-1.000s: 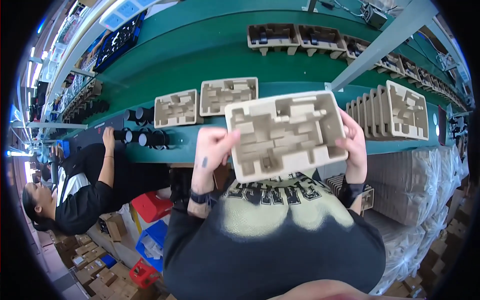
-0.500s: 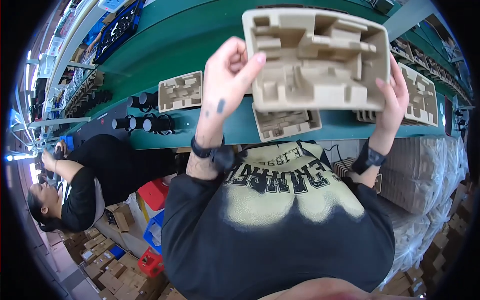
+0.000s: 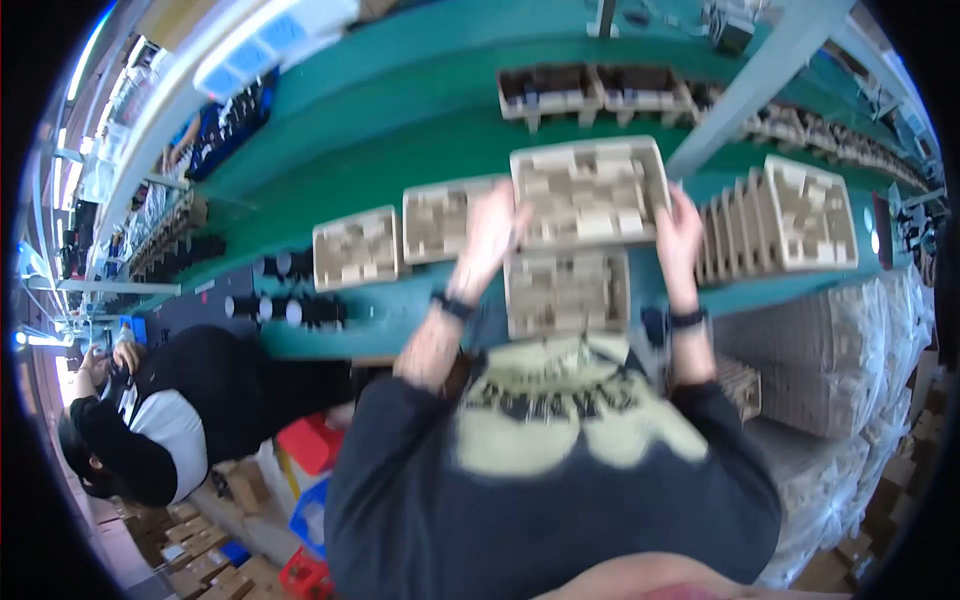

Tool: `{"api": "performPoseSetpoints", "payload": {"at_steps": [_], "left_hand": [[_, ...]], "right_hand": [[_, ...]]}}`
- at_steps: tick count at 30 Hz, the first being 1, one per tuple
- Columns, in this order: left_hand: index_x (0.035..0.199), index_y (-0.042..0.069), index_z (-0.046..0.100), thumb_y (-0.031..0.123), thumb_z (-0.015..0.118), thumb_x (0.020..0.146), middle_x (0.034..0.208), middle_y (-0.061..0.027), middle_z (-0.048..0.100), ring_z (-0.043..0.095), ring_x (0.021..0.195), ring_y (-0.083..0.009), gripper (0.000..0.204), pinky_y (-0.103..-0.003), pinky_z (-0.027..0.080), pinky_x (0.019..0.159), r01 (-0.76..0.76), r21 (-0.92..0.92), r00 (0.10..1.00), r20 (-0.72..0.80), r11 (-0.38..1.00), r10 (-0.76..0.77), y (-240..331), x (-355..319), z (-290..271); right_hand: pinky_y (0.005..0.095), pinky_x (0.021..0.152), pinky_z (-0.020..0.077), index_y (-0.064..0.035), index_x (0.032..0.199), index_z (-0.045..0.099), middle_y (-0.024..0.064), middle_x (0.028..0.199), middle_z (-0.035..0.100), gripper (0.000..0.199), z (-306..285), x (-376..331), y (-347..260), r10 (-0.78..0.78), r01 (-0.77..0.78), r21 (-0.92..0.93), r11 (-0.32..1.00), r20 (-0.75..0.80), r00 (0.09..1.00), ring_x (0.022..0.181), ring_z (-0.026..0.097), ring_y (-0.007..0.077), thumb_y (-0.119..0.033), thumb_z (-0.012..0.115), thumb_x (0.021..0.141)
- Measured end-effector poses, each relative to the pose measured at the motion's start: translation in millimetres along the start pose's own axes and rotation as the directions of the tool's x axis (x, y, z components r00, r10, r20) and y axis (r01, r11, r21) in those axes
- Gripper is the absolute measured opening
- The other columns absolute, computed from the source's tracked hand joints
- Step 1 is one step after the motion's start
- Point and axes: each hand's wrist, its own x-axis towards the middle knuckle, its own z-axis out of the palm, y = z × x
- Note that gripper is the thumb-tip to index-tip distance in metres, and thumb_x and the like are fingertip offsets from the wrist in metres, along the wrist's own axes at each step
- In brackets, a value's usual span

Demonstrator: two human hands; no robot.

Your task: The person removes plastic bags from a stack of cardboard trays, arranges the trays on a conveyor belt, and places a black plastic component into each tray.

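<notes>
A beige moulded pulp tray with shaped hollows is held between my two hands, above the green bench. My left hand grips its left end, fingers partly hidden, and my right hand grips its right end. Just below it, closer to my body, lies a similar pulp tray. To the left are two more, a tray partly behind my left hand and a farther tray. The hollows of the held tray look blurred, with nothing plainly in them.
Right of my hands stands a row of nested pulp trays. Trays with dark parts line the back, near a slanting grey post. Black cylinders lie at left. A co-worker is farther left; wrapped stacks stand at right.
Both hands have carried the tray away from me and down toward the bench. It looks smaller now, and the view has shifted to show more of the bench's back.
</notes>
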Motion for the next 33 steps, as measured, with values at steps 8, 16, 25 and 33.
{"api": "performPoseSetpoints", "payload": {"at_steps": [8,16,25,33], "left_hand": [[0.085,0.004,0.06,0.026,0.059,0.079,0.062,-0.0128,0.059,0.061,0.06,-0.0292,0.023,-0.038,0.048,0.058,0.135,-0.324,0.991,0.024,0.936,-0.135,19.9,-14.6,1.8],[0.092,0.001,0.059,0.015,0.061,0.081,0.063,-0.0004,0.054,0.05,0.057,-0.0064,0.018,-0.026,0.041,0.052,0.119,-0.532,0.986,-0.036,0.838,-0.163,-0.2,-39.5,19.3],[0.085,0.005,0.055,0.02,0.064,0.078,0.068,-0.01,0.059,0.061,0.064,-0.0293,0.019,-0.04,0.048,0.061,0.157,-0.094,0.987,-0.013,0.983,-0.159,0.0,1.4,12.0],[0.099,0.004,0.057,0.028,0.062,0.081,0.067,-0.0113,0.058,0.061,0.067,-0.0302,0.031,-0.038,0.048,0.065,-0.144,0.046,0.92,-0.362,0.989,0.151,36.1,-6.0,-5.3]], "right_hand": [[0.0206,0.054,0.036,0.0041,0.111,0.062,-0.0057,0.067,0.046,0.036,23.3,10.7,30.1,0.058,0.017,0.378,0.926,-0.185,0.981,0.059,0.039,0.0048,0.003,0.059,0.075],[0.0181,0.053,0.0337,0.0049,0.109,0.063,-0.0058,0.066,0.044,0.035,5.1,-27.5,-5.7,0.159,-0.093,0.333,0.938,-0.179,0.971,0.058,0.037,0.0031,0.005,0.058,0.074],[0.0184,0.047,0.0412,0.0025,0.113,0.06,-0.007,0.064,0.04,0.035,12.1,-7.5,-8.2,0.293,-0.237,0.474,0.848,-0.047,0.955,0.055,0.042,0.0022,0.005,0.054,0.078],[0.0198,0.048,0.0418,-0.0012,0.098,0.062,-0.0053,0.068,0.043,0.024,7.7,-0.7,-13.1,0.159,-0.059,0.545,0.836,-0.139,0.977,0.055,0.042,0.0025,0.007,0.052,0.078]]}}
